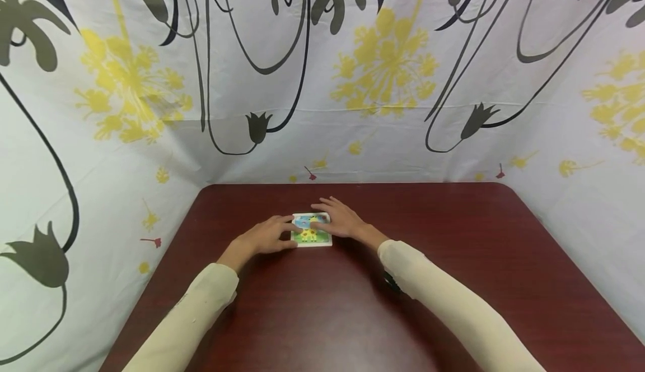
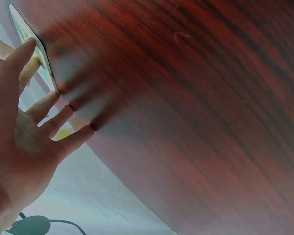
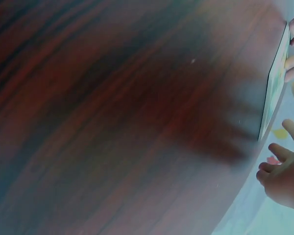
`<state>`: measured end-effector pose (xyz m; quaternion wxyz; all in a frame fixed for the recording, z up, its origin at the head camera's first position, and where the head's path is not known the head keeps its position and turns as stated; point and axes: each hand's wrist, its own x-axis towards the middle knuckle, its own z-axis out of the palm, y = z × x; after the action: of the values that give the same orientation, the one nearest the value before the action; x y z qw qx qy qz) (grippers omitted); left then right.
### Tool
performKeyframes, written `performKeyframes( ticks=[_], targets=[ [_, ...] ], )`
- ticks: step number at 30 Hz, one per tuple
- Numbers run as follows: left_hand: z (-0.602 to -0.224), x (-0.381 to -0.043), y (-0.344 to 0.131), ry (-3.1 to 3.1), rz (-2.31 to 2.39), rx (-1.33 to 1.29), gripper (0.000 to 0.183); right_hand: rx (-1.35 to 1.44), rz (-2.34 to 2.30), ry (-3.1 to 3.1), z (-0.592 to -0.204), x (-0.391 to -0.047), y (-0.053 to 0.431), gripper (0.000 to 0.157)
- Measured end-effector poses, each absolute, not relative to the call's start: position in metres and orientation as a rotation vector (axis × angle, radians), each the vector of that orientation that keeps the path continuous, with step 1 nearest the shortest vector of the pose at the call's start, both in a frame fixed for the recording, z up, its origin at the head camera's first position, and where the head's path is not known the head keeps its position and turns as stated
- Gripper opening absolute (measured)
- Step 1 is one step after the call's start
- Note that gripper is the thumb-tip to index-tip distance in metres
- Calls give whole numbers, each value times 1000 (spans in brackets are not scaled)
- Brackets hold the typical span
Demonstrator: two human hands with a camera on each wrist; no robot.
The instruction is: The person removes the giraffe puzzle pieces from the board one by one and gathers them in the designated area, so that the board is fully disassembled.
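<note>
A small rectangular picture board with a white border shows a yellow giraffe on green ground under a blue sky. It lies flat toward the far part of the table. My left hand rests at its left side, fingers spread, with the index finger and thumb reaching its left edge. In the left wrist view, that hand has its thumb on the board. From the right, my right hand reaches over the upper right corner with extended fingers. The right wrist view shows the board edge-on beside the right hand.
The dark red-brown wooden table has rounded far corners. Behind it and along both sides hangs a white cloth printed with yellow, grey and black flowers. A small dark object shows below the right sleeve.
</note>
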<state>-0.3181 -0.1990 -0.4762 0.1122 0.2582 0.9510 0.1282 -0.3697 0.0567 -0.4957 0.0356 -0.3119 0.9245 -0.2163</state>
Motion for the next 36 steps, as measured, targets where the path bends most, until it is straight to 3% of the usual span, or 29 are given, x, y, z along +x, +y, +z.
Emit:
performKeyframes(
  ticks=[11,36],
  targets=[
    [-478,-317,-200,2793,370,775,48,-1003,-800,2761,-508,-377,40,49],
    [-475,-319,-199,2801,352,767,48,-1106,-931,2615,-499,-386,21,27]
  ],
)
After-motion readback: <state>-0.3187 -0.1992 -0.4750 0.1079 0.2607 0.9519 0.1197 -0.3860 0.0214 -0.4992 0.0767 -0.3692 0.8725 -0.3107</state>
